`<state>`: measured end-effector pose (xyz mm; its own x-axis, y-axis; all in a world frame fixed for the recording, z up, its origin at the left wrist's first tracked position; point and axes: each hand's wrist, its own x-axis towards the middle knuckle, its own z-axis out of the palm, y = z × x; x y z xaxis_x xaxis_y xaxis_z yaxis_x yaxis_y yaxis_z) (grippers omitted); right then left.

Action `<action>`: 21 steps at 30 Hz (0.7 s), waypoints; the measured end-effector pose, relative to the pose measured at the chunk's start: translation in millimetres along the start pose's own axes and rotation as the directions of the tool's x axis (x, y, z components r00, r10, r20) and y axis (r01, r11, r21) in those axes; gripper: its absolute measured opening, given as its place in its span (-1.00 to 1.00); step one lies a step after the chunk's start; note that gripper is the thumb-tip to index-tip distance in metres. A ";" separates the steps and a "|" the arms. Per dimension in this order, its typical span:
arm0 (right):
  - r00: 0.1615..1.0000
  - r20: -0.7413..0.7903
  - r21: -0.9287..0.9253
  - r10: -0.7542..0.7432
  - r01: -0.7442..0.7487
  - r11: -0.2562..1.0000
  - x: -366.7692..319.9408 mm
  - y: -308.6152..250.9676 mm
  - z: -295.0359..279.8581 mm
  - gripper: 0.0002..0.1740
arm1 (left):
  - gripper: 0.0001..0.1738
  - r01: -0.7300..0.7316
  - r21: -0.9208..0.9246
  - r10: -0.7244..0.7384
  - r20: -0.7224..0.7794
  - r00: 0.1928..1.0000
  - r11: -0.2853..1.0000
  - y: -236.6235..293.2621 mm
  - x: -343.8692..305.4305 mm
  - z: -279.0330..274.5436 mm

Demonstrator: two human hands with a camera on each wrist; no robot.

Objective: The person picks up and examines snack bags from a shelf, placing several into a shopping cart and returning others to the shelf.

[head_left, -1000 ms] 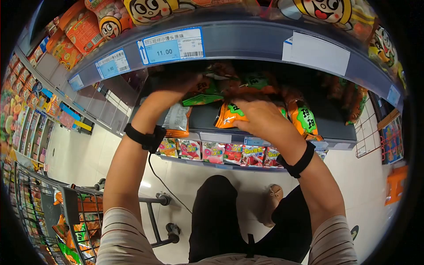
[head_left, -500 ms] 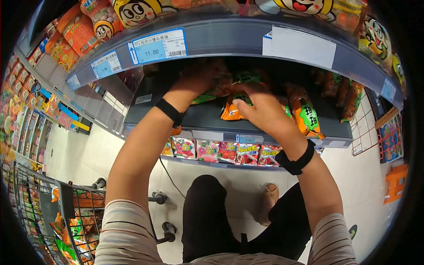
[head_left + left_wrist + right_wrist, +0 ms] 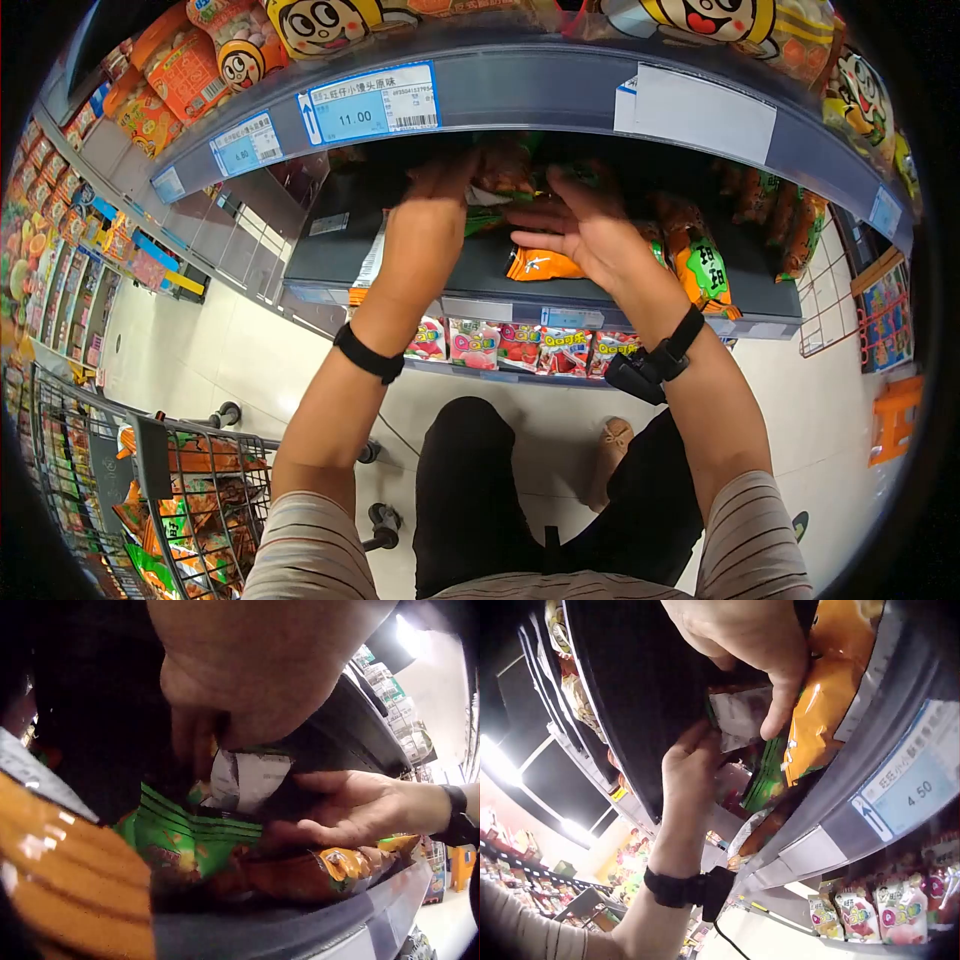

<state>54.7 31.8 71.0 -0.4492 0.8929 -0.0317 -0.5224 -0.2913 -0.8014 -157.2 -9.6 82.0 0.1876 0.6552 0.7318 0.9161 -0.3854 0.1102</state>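
Note:
Deep on the dark shelf, my left hand [image 3: 428, 235] pinches the edge of a snack bag [image 3: 251, 780] whose pale back shows in both wrist views. My right hand [image 3: 595, 235] is held beside it with fingers extended, close to the same bag and gripping nothing. Below the two hands lies a green-ended snack bag [image 3: 184, 840]. An orange snack bag [image 3: 545, 264] lies at the shelf's front under my right hand. Another orange bag [image 3: 67, 877] with a pale back is close to the left wrist camera. The left fingertips are partly hidden in shadow.
An upper shelf edge [image 3: 520, 92] with price tags overhangs both hands. More orange and green bags [image 3: 698, 262] stand to the right. Small gummy packets [image 3: 472, 345] hang or stand on the shelf below. A wire cart [image 3: 205, 510] with snack bags is at lower left.
My left hand reached rightward into the shelf, then drew back a little with the bag. My right hand has gone from resting over the orange bag to extended fingers beside the left hand.

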 end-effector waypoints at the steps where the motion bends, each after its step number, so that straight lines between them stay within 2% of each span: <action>1: 1.000 0.018 0.041 0.006 -0.007 0.999 0.5 0.8 1.9 -0.58 | -0.42 -0.023 -0.038 0.023 0.006 1.000 0.999 6.5 -11.2 -2.4; 3: 0.998 0.057 0.074 -0.018 0.014 0.997 4.9 6.4 1.3 -0.60 | -0.46 -0.068 -0.109 0.070 0.012 0.997 0.992 16.1 -29.6 -6.6; 4: 0.996 0.075 0.068 -0.046 0.041 0.997 9.8 15.7 -2.4 -0.60 | -0.53 -0.162 -0.185 0.153 -0.065 0.986 0.969 19.5 -30.8 -6.5; 7: 0.991 0.120 0.022 -0.053 0.051 0.998 9.3 19.6 -3.3 -0.57 | -0.56 -0.168 -0.277 0.157 -0.062 0.986 0.946 20.7 -43.6 -11.3; 8: 0.990 0.135 0.002 -0.042 0.042 0.999 6.9 18.6 -1.0 -0.56 | -0.57 -0.053 -0.339 0.043 -0.038 0.998 0.939 19.9 -48.5 -17.1; 10: 0.988 0.103 -0.094 -0.116 0.126 0.988 -0.7 19.5 10.4 -0.52 | -0.58 0.171 -0.448 -0.177 0.028 0.984 0.878 14.9 -55.2 -31.6; 11: 0.984 0.091 -0.141 -0.153 0.165 0.976 -4.4 21.0 16.0 -0.51 | -0.56 0.264 -0.547 -0.280 0.056 0.958 0.794 10.7 -56.2 -34.8; 13: 0.986 0.144 -0.201 -0.083 0.111 0.973 -9.0 24.4 22.7 -0.45 | -0.50 0.418 -0.708 -0.464 0.142 0.874 0.570 3.2 -56.7 -42.8; 14: 0.984 0.172 -0.232 -0.043 0.083 0.969 -10.7 27.1 27.0 -0.43 | -0.43 0.510 -0.707 -0.509 0.243 0.826 0.490 1.0 -57.6 -50.0; 17: 0.957 0.290 -0.265 -0.033 0.113 0.958 -13.8 36.1 43.0 -0.37 | -0.35 0.563 -0.771 -0.519 0.364 0.774 0.299 1.5 -60.0 -61.5; 18: 0.956 0.289 -0.260 -0.044 0.122 0.958 -17.0 40.1 48.1 -0.31 | -0.28 0.561 -0.779 -0.493 0.385 0.780 0.279 -1.3 -62.9 -60.3; 21: 0.958 0.285 -0.329 -0.035 0.133 0.935 -23.6 50.1 60.2 -0.24 | -0.25 0.596 -0.769 -0.459 0.454 0.764 0.231 -1.7 -69.5 -65.8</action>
<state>-4.5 -24.5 67.5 -0.6184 0.7676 0.1684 -0.3092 -0.0406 -0.9501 -195.0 -97.2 75.2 -0.1163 0.9723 0.2030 0.0511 -0.1982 0.9788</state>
